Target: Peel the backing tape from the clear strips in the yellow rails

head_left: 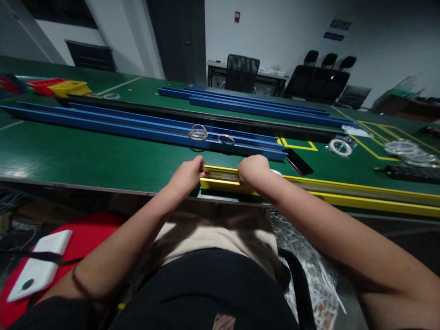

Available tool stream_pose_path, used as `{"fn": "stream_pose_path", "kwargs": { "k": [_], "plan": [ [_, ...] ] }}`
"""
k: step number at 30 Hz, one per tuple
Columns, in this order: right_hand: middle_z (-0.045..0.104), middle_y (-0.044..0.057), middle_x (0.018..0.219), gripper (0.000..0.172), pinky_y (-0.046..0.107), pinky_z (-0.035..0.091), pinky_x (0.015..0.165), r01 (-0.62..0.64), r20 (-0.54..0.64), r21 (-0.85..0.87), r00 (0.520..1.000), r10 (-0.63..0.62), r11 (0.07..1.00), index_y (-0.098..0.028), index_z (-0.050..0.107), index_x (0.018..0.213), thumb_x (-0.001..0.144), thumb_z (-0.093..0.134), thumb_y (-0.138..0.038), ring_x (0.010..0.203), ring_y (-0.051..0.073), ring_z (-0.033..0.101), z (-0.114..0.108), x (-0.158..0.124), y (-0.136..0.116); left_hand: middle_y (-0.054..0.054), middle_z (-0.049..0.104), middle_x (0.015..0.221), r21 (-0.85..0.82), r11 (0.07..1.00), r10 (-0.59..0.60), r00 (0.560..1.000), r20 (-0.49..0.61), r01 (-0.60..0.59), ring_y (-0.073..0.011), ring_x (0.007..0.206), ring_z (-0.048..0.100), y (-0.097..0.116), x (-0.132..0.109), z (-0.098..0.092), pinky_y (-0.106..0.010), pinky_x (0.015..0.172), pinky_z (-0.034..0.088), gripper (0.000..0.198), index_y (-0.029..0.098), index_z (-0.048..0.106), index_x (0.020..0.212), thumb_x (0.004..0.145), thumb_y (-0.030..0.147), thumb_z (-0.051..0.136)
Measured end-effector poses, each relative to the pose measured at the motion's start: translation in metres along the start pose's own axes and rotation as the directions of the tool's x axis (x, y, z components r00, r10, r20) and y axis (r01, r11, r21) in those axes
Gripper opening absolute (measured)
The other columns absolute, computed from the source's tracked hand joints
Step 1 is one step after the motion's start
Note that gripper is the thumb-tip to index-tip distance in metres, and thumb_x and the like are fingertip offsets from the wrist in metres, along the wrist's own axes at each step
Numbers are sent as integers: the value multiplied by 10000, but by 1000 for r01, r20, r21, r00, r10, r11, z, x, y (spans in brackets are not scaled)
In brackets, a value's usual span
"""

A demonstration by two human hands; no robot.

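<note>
Head view: left hand (pixel 189 175) and right hand (pixel 253 169), grips too hidden to tell, touch one yellow channel (pixel 371 197), twelve to two o'clock; right forearm (pixel 309 213) covers part. One phone (pixel 299 162) lies at one o'clock.

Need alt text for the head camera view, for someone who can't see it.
A person's left hand and right hand are at the left end of a long yellow channel along the near edge of a green table. Beyond it lie blue channels, with a dark phone by the right end of the nearest.
</note>
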State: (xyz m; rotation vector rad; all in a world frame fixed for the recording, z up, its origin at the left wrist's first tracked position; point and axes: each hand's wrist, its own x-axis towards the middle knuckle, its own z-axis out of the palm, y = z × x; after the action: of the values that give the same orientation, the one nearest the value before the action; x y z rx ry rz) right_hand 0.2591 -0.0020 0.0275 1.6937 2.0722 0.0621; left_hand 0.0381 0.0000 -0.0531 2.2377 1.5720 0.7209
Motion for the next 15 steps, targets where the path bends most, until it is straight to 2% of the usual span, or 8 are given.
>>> {"fn": "stream_pose_path", "kwargs": {
  "k": [4, 7, 9, 11, 15],
  "plan": [
    [721, 231, 1176, 387, 420, 571, 853, -9, -4, 11, 1000, 9, 1000, -118, 783, 1110, 788, 718, -323, 1109, 385, 677, 1, 1, 0, -61, 688, 866, 80, 995, 56, 996, 75, -62, -215, 764, 619, -4, 7, -3, -293, 651, 388, 279, 226, 602, 1079, 833, 353, 638],
    [722, 231, 1175, 381, 420, 570, 858, -13, -7, 23, 1000, 13, 1000, -131, 787, 1104, 785, 728, -331, 1112, 385, 678, 2, 2, 0, -72, 680, 943, 158, 969, 161, 972, 174, -189, -215, 826, 616, -4, 22, -11, -287, 694, 414, 303, 221, 659, 1065, 801, 370, 650],
    [719, 239, 1175, 392, 419, 567, 866, -17, -9, 30, 1000, 17, 999, -138, 789, 1097, 771, 749, -352, 1115, 385, 679, 2, 3, 0, -75, 682, 996, 172, 939, 244, 930, 274, -297, -211, 863, 619, 1, 35, -17, -277, 724, 424, 320, 216, 688, 1062, 770, 342, 652],
    [716, 246, 1175, 421, 415, 563, 873, -29, -8, 37, 1000, 29, 999, -141, 788, 1099, 754, 770, -383, 1113, 382, 682, 2, 2, 1, -66, 702, 970, 180, 905, 289, 867, 405, -386, -203, 829, 620, 14, 49, -21, -273, 708, 422, 317, 213, 711, 1036, 740, 300, 638],
    [727, 236, 1148, 492, 410, 562, 864, 1, -33, 45, 999, 0, 999, -145, 778, 1123, 764, 754, -481, 1073, 367, 697, 2, -4, 8, -54, 741, 844, 210, 863, 248, 748, 616, -459, -195, 674, 591, 55, 71, -16, -300, 636, 404, 282, 200, 745, 934, 682, 255, 632]
  ]
}}
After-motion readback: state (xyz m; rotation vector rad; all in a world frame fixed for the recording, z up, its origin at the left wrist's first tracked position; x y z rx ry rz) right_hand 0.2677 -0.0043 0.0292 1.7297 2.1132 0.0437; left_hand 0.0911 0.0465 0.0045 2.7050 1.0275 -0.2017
